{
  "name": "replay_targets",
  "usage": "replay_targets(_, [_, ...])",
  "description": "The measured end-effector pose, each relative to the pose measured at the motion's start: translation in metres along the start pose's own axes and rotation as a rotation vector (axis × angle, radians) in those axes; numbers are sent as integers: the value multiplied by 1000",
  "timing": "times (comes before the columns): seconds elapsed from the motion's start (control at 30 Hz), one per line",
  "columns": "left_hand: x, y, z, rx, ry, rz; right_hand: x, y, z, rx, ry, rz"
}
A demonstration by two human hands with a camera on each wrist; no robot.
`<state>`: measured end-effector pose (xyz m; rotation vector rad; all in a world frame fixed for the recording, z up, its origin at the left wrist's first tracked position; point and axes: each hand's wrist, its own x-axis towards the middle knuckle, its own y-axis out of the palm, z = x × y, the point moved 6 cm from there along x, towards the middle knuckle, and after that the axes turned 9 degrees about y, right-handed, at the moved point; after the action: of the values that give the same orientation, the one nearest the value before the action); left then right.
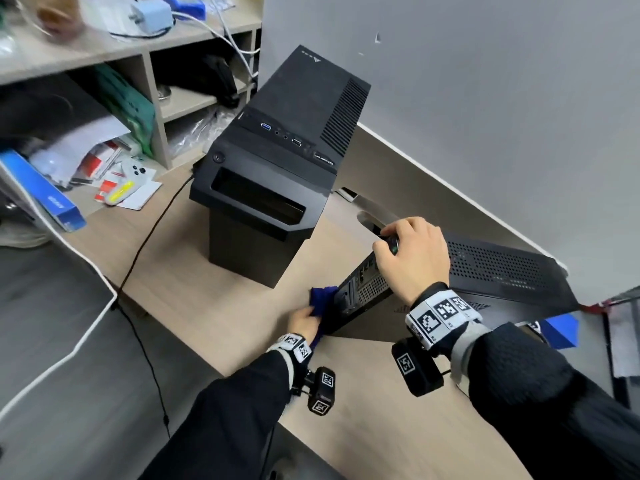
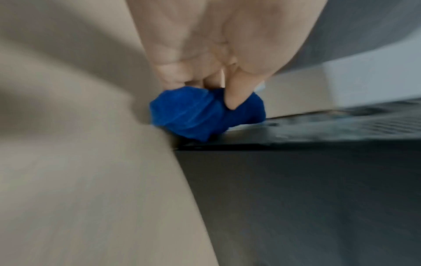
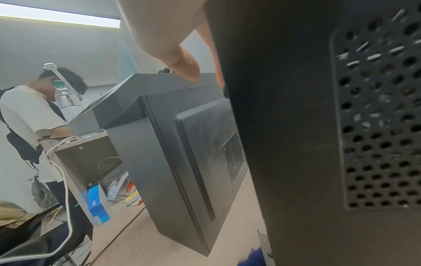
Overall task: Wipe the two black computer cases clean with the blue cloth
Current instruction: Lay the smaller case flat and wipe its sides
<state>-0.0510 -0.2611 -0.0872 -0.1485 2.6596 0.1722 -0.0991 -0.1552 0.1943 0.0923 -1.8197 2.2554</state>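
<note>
Two black computer cases stand on the light wooden desk [image 1: 214, 306]. The taller tower [image 1: 277, 161] is upright in the middle. The second case [image 1: 502, 271] lies tilted on its side at the right. My left hand [image 1: 304, 320] holds the bunched blue cloth [image 1: 322, 299] and presses it against that case's rear panel near the desk. In the left wrist view fingers and thumb pinch the blue cloth [image 2: 205, 113] at the case's edge [image 2: 296, 180]. My right hand [image 1: 412, 251] curls over the tilted case's upper rear corner, steadying it; the case [image 3: 318, 144] fills the right wrist view beside the tower [image 3: 173, 144].
A shelf unit [image 1: 152, 84] with clutter stands at the back left. A blue box [image 1: 41, 192], papers and a white controller [image 1: 133, 171] lie on the desk's left. A black cable [image 1: 145, 244] and a white cable [image 1: 86, 271] run off the desk. Another person [image 3: 34, 117] stands beyond.
</note>
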Motion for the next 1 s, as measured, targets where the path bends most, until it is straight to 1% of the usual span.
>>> replay_targets(0.03, [1,-7,19,-26,-55,-62,0,1,0,-5,-2,1])
replay_targets(0.07, [0,-8,28,-64,-70,-92,0,1,-1,-8,-7,0])
replay_targets(0.17, [-7,21,32,-96,-83,-37,2,1,-1,-5,0,-8])
replay_targets(0.27, [-11,38,38,-119,-172,-139,1,1,-1,-5,8,-9])
replay_targets(0.3, [-11,38,39,-126,-179,-151,1,1,0,-3,11,-11])
replay_targets(0.37, [-10,37,28,-132,-148,-127,2,0,0,3,16,-15])
replay_targets(0.43, [-19,33,7,-198,-130,-113,1,-2,-1,-1,18,-11])
replay_targets(0.53, [-40,36,-13,-318,-200,-124,1,1,0,-23,4,0])
replay_targets(0.63, [-57,40,-20,-403,-221,-184,2,2,0,-37,-14,6])
replay_targets(0.7, [-65,43,-31,-455,-209,-219,1,2,-1,-48,-23,5])
replay_targets(0.73, [-69,45,-39,-480,-187,-214,2,2,-1,-52,-24,3])
replay_targets(0.8, [-76,50,-56,-475,-119,-178,2,2,-1,-57,-29,3])
replay_targets(0.9, [-93,53,-89,-443,-6,-89,0,0,0,-56,-28,2])
replay_targets(0.93, [-98,52,-101,-449,14,-71,1,1,-1,-50,-23,10])
replay_targets(1.0, [-102,47,-122,-507,9,-54,2,0,-2,-7,-19,53])
